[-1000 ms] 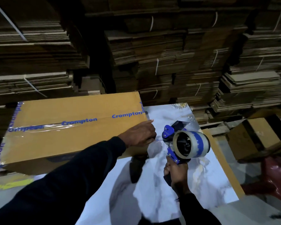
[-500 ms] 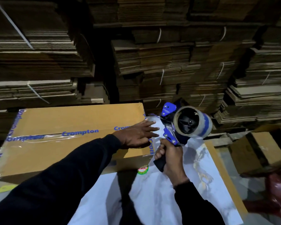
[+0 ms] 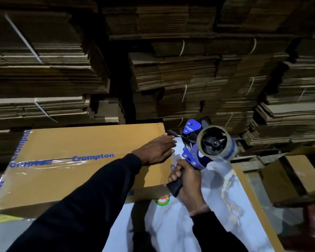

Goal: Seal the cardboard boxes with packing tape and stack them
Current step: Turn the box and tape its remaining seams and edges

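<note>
Marbled table [image 3: 216,224]; left hand [image 3: 156,151] flat on box [image 3: 65,175]

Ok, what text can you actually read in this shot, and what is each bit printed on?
"Crompton": blue print on the packing tape running along the top seam of the cardboard box.
"Crompton" again, partly creased, further left on the same strip.
Blue lettering on the tape down the box's left edge: sideways, too distorted to read.
White brand lettering on the tape dispenser blue plate: too small to read.
Round red-and-green sticker on the box side: blurred, unreadable.

Matt cardboard box [image 3: 84,142] under glossy clear tape [image 3: 44,165]; blue plastic dispenser [image 3: 193,142]; glossy marbled tabletop [image 3: 171,224].
</note>
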The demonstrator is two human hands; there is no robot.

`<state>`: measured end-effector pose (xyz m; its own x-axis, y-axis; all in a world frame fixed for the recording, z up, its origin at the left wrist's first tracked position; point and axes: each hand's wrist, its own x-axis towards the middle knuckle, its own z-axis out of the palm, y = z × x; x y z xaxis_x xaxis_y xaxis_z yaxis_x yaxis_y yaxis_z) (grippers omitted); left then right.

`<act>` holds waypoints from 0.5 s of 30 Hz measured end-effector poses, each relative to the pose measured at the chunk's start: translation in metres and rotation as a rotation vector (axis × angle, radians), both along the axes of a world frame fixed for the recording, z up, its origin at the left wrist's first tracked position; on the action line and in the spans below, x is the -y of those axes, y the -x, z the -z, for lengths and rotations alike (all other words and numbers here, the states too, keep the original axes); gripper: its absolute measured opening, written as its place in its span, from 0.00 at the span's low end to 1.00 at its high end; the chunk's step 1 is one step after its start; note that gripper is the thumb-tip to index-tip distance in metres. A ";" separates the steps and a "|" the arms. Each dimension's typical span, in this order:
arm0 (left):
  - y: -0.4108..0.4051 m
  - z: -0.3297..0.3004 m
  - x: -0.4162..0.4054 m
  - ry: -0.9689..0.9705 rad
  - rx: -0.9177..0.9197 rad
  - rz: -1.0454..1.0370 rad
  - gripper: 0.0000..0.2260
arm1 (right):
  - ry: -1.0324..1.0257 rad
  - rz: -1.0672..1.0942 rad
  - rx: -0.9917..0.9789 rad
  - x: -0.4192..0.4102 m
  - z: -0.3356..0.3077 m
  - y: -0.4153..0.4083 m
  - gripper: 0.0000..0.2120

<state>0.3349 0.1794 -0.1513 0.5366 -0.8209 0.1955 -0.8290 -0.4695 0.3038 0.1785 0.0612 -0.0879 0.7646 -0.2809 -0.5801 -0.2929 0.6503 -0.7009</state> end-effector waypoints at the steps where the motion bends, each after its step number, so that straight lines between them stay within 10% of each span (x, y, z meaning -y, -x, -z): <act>1: -0.005 0.001 0.000 -0.010 -0.002 -0.019 0.24 | 0.002 0.006 -0.006 -0.005 0.001 -0.003 0.18; 15: -0.040 0.005 0.017 -0.185 0.111 -0.393 0.35 | 0.079 0.099 -0.054 -0.020 0.007 -0.011 0.18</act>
<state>0.3748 0.1622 -0.1566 0.7989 -0.5852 0.1388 -0.5994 -0.7936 0.1040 0.1892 0.0816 -0.0950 0.6992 -0.3998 -0.5927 -0.2684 0.6215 -0.7360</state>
